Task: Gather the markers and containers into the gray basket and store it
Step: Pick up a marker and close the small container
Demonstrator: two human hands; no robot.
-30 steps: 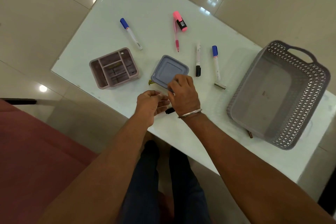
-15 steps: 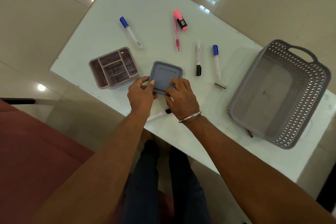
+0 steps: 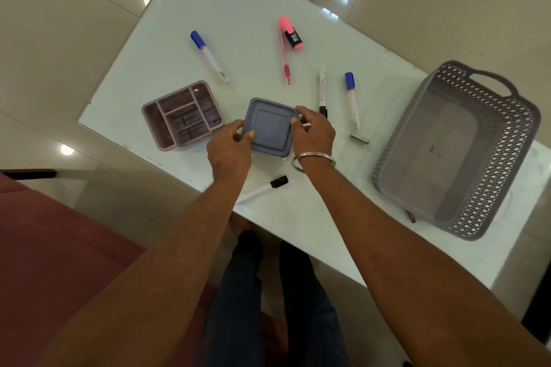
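Both hands clasp the lidded grey container (image 3: 269, 125) at the table's near-centre.

Container: square, blue-grey, rounded corners, lid with raised inset panel. Left hand (image 3: 229, 152) curls on its left edge, right hand (image 3: 313, 131) on its right edge; fingers closed against the sides. Whether it is lifted off the white table (image 3: 238, 3), cannot tell. Pink divided organizer (image 3: 182, 115) just left. Black-capped marker (image 3: 262, 188) lies near edge, between the forearms. Beyond: two blue-capped markers (image 3: 210, 56) (image 3: 351, 100), pink pen (image 3: 284, 59), pink highlighter (image 3: 290, 33), black-tipped marker (image 3: 322, 91). Gray basket (image 3: 521, 134) sits well right, open, nothing between.
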